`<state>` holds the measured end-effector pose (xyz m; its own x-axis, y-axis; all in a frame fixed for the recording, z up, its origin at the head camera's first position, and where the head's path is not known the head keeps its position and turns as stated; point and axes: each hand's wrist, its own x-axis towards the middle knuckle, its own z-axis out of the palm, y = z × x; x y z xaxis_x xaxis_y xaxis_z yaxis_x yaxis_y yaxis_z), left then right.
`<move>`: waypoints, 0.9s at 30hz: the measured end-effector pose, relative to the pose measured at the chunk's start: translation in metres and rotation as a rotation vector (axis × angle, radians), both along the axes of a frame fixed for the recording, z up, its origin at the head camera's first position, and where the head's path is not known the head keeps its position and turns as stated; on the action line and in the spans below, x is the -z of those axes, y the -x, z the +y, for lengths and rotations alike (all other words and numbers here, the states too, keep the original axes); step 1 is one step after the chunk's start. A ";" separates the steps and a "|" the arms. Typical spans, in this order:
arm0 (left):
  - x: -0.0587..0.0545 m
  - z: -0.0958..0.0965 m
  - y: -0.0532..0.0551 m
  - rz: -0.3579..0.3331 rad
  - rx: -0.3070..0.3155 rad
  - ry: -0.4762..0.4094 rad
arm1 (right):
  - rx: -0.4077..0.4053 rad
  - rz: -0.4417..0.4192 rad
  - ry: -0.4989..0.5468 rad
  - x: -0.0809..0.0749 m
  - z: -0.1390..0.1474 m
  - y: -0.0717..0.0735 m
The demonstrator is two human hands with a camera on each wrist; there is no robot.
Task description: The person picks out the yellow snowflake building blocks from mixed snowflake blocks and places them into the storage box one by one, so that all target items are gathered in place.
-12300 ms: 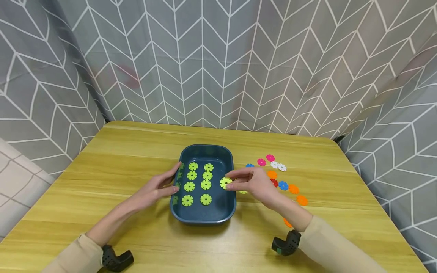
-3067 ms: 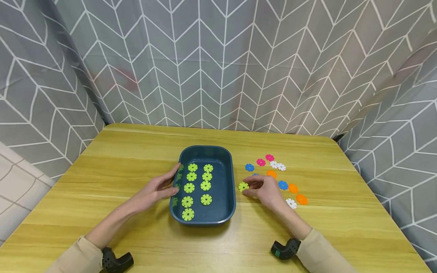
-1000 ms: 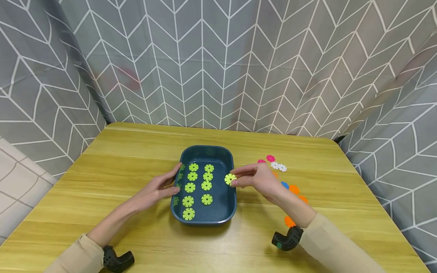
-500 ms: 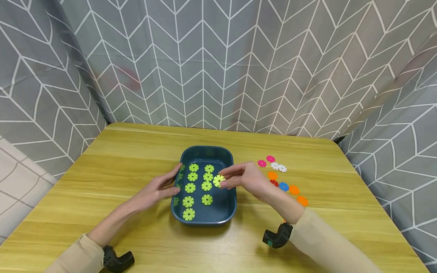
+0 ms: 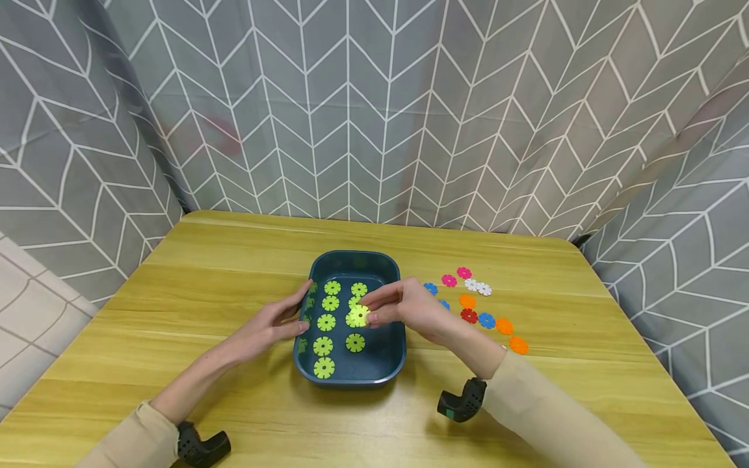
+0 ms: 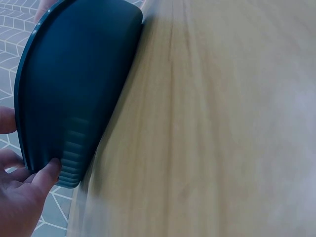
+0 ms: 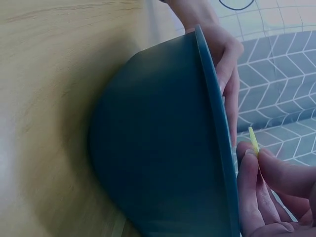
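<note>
A dark blue plastic bin [image 5: 380,359] holds two columns of yellow-green notched discs [image 5: 324,368] on its floor. My left hand [image 5: 270,322] grips the bin's left rim; in the left wrist view its thumb [image 6: 48,174] lies against the ribbed outer wall. Over the bin, my right hand [image 5: 412,307] pinches a yellow-green snowflake disc [image 5: 359,316] between thumb and fingers. That disc overlaps the right column in the head view. Seen edge-on in the right wrist view, the held disc [image 7: 253,139] stands above the rim line.
Right of the bin, loose discs lie on the wooden table [image 5: 234,260]: pink [image 5: 448,281], white [image 5: 484,288], orange [image 5: 518,345], blue [image 5: 486,320] and red [image 5: 469,316]. My right forearm crosses over part of that side. A patterned curtain [image 5: 374,117] hangs behind the table.
A fifth disc has joined the left column's near end. My right hand picked up another yellow-green disc right of the bin and carried it left over the right column. My left hand stays put.
</note>
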<state>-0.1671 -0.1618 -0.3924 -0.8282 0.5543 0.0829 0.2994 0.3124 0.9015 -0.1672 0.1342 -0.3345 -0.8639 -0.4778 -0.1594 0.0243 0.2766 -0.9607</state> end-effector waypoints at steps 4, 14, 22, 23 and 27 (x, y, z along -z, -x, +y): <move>0.000 0.000 0.000 0.003 0.001 0.000 | -0.027 -0.005 -0.006 0.001 -0.003 0.001; -0.001 0.000 -0.001 -0.002 -0.002 0.000 | -0.081 -0.008 -0.076 0.000 -0.013 0.003; -0.001 0.000 -0.001 -0.003 0.001 -0.003 | -0.145 0.021 -0.145 0.003 -0.020 0.003; -0.001 0.001 -0.001 -0.003 0.003 -0.004 | -0.153 0.026 -0.160 0.003 -0.021 0.002; -0.001 0.001 0.000 -0.008 0.006 -0.009 | -0.194 0.030 -0.230 0.003 -0.026 0.001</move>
<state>-0.1667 -0.1610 -0.3916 -0.8254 0.5586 0.0818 0.2944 0.3022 0.9066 -0.1686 0.1085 -0.3370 -0.7660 -0.5885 -0.2585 -0.0774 0.4836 -0.8718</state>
